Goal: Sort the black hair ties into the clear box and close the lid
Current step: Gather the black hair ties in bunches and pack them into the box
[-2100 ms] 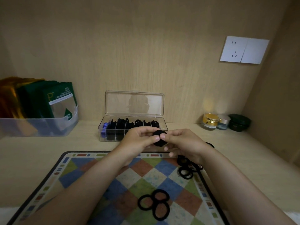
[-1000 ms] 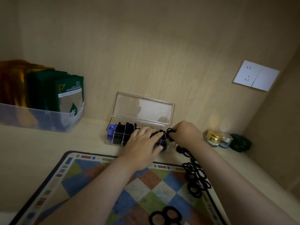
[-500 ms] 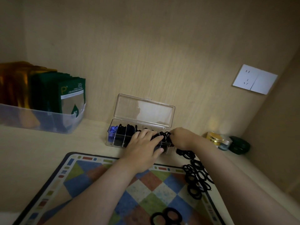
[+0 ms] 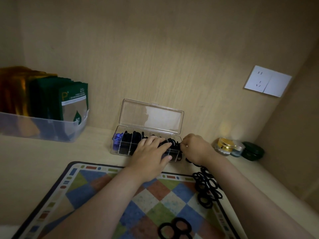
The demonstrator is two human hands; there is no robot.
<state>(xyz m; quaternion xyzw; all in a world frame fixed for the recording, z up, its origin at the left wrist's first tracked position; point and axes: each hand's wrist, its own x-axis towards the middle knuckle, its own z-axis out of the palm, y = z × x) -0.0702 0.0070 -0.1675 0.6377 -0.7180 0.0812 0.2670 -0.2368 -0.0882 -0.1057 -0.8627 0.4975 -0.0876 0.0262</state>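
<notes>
Hair ties point(image 4: 176, 228), black, a small cluster of loops, lie nearest on the front of the patterned mat point(image 4: 103, 192); the mat has a chequered field of blue, green, rust and cream squares and a dark border, and rests flat on the pale wooden tabletop point(image 4: 34, 161).

Second lot of black ties point(image 4: 207, 188): a loose trail along the mat's right edge, running up toward the right wrist.

Left hand point(image 4: 150, 156): palm down, fingers spread and extended over the right-hand compartments of the clear box point(image 4: 120, 145), fingertips resting on the ties inside.

Right hand point(image 4: 195, 149): at the box's right end, fingers curled together; it appears to pinch a black tie at the box corner, though the grip is partly hidden.

Clear box: divided into compartments, mostly filled with black ties; the leftmost compartment holds something blue point(image 4: 118, 137). Its lid point(image 4: 151, 116) stands open, upright against the back wall.

Far left: translucent bin point(image 4: 51, 128) holding green and gold sachets point(image 4: 72, 100).

Far right: gold-topped jar point(image 4: 224, 145), a smaller jar beside it, and a dark green container point(image 4: 252, 150), near the corner.

Wall: white socket plate point(image 4: 267, 81).
</notes>
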